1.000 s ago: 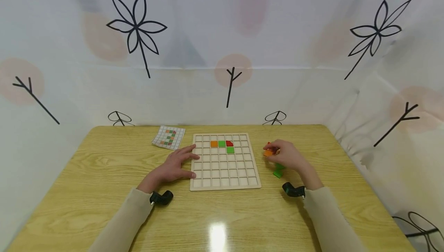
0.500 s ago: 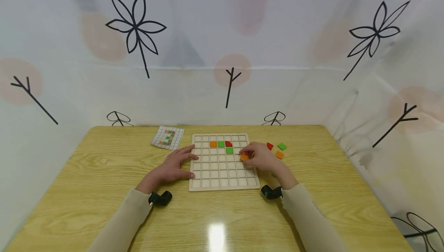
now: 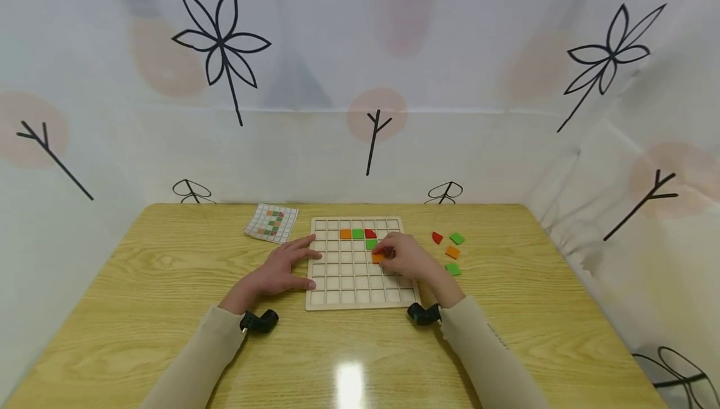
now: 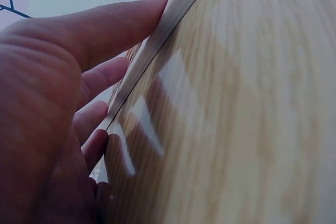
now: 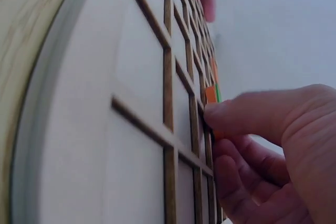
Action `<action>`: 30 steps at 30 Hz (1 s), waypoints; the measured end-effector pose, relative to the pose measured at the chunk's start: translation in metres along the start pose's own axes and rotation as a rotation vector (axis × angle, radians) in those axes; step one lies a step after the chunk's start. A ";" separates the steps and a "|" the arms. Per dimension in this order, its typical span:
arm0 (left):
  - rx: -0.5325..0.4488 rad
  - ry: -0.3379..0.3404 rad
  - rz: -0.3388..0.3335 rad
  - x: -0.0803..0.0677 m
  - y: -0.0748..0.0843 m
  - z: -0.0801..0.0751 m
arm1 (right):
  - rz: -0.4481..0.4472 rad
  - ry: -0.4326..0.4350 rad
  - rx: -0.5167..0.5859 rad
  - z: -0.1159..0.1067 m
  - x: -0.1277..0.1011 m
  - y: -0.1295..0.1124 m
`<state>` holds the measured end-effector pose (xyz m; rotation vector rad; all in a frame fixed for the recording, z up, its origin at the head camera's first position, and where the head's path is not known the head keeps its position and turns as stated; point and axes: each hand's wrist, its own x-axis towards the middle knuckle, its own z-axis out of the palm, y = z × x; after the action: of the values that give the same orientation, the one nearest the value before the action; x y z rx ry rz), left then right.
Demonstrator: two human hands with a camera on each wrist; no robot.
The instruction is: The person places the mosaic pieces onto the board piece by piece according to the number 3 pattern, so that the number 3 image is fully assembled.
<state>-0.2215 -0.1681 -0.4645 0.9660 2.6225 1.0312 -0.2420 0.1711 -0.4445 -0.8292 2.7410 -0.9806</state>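
A pale wooden grid board (image 3: 343, 290) lies flat in the middle of the table. Its upper rows hold an orange tile (image 3: 345, 234), a green tile (image 3: 357, 234), a red tile (image 3: 370, 233) and a second green tile (image 3: 371, 244). My right hand (image 3: 402, 257) is over the board and pinches an orange tile (image 3: 378, 258) just below that second green tile. In the right wrist view the fingertips (image 5: 231, 121) press at a cell's edge on the grid board (image 5: 142, 77). My left hand (image 3: 278, 271) rests flat on the table, its fingers (image 4: 105, 27) against the board's left rim (image 4: 173, 11).
Loose tiles lie right of the board: red (image 3: 437, 237), green (image 3: 457, 238), orange (image 3: 452, 251) and green (image 3: 452, 269). A pattern card (image 3: 272, 222) sits at the board's upper left. Patterned white curtains close in the table on the far and right sides.
My right hand has carried an orange tile from the loose pile leftwards onto the board, down to the cell under the lower green tile. The left hand has stayed put.
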 end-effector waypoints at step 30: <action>0.010 0.015 0.006 0.000 0.000 0.001 | 0.125 -0.018 0.139 0.004 0.000 -0.006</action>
<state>-0.2212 -0.1672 -0.4651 0.9725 2.6410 1.0323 -0.2382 0.1646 -0.4442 -0.6340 2.6367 -1.1164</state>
